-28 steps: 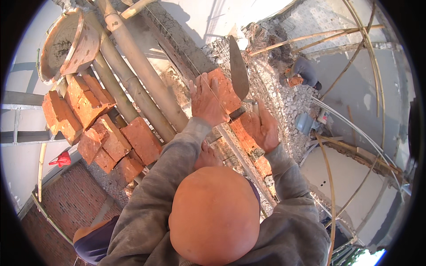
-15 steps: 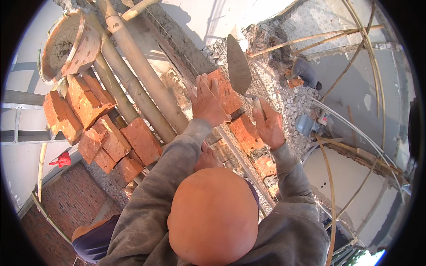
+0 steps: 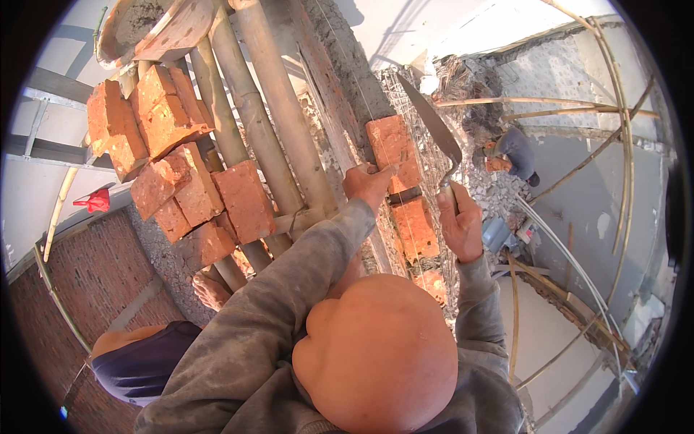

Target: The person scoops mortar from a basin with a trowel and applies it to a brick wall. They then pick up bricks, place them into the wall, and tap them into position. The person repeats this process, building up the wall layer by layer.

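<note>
My right hand (image 3: 460, 223) grips the handle of a pointed trowel (image 3: 431, 116), its dark blade angled up and away from me. Beside the row of laid bricks, my left hand (image 3: 367, 182) is closed with its fingers curled, one finger reaching to the near left edge of the farthest orange brick (image 3: 394, 148). What, if anything, lies within those fingers is hidden. Closer to me in the same row sits another brick (image 3: 414, 228), a dark gap between the two. A thin string runs along the row, over the bricks. Grey mortar (image 3: 347, 61) covers the wall top beyond.
Loose bricks (image 3: 246, 201) are piled at the left on thick bamboo poles (image 3: 278, 108). Behind them stands a mortar-stained bucket (image 3: 177, 32). A person (image 3: 515, 152) crouches on the rubble at the far right, near thin bamboo poles (image 3: 622, 145). A bare foot (image 3: 210, 291) shows at the lower left.
My left hand has come off the top of the farthest brick to its left edge, and its spread fingers have curled. The trowel's blade has turned more edge-on. The whole view has shifted.
</note>
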Available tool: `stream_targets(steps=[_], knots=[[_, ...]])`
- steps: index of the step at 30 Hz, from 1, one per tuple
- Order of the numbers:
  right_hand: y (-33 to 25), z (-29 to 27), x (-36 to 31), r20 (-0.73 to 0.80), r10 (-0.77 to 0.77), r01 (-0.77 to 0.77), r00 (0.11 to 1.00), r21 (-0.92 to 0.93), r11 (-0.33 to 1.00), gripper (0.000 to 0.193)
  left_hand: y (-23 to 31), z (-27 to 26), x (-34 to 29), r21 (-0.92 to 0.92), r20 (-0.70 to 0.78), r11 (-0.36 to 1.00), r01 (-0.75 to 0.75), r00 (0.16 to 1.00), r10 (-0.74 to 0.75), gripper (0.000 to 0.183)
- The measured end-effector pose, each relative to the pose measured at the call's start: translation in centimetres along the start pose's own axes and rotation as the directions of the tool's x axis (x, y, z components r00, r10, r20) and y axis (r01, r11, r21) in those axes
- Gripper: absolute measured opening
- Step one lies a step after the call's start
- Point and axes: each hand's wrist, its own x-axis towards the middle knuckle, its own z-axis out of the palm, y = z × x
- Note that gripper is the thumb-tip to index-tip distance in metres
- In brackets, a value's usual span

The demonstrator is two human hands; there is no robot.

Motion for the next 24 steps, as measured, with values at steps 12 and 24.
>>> stream_targets(steps=[12, 24], knots=[[11.2, -0.4, 6.3, 0.037, 0.209, -0.2, 0.977, 0.483, 0.852, 0.037, 0.3, -0.4, 1.3, 0.103, 0.021, 0.994, 0.03, 0.999, -0.032, 0.042], [21.2, 8.6, 8.9, 0.116, 0.097, -0.091, 0.989, -0.06, 0.994, 0.041, -0.6, -0.9, 2.8, 0.077, 0.097, 0.997, -0.031, 0.995, 0.023, 0.04]])
